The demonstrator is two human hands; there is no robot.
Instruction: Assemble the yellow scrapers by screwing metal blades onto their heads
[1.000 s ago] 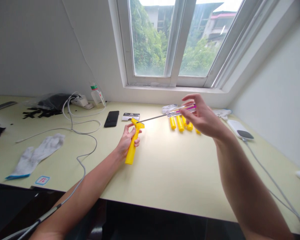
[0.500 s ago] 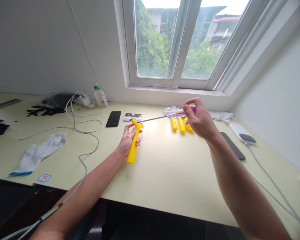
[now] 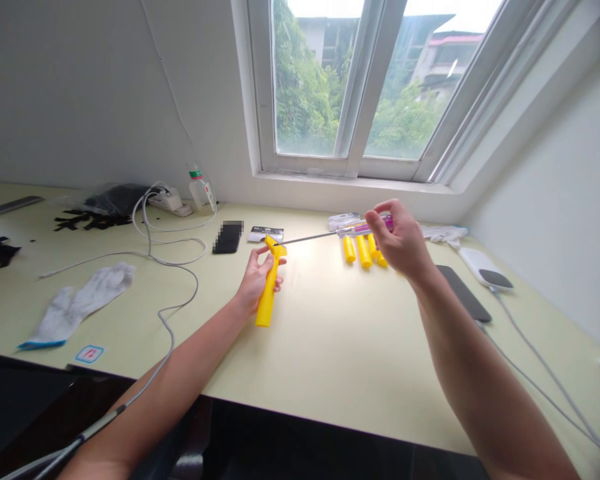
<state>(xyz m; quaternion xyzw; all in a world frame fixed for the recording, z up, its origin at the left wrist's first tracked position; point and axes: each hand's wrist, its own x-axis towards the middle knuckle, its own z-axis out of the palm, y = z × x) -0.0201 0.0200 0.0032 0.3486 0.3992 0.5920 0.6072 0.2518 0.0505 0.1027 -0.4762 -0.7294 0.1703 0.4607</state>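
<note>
My left hand (image 3: pixel 256 283) is wrapped round the handle of a yellow scraper (image 3: pixel 266 303), holding it with its wide head up. In my right hand (image 3: pixel 399 240) is a screwdriver (image 3: pixel 313 237) with a clear and purple handle, gripped by the fingers at its end. The long metal shaft points left, and its tip meets the scraper's head. Whether the tip sits in a screw is too small to tell. Several more yellow handles (image 3: pixel 363 252) lie on the table just beyond my right hand, partly hidden by it.
Behind the scraper lie a small black-and-white packet (image 3: pixel 265 234) and a black phone (image 3: pixel 229 238). A white glove (image 3: pixel 80 303) and a loose grey cable (image 3: pixel 166 320) are on the left. A dark flat device (image 3: pixel 464 293) and a white device (image 3: pixel 486 269) lie to the right.
The screwdriver's handle looks slightly turned in my right hand. Its tip stays at the scraper's head, and my left hand keeps the same hold.
</note>
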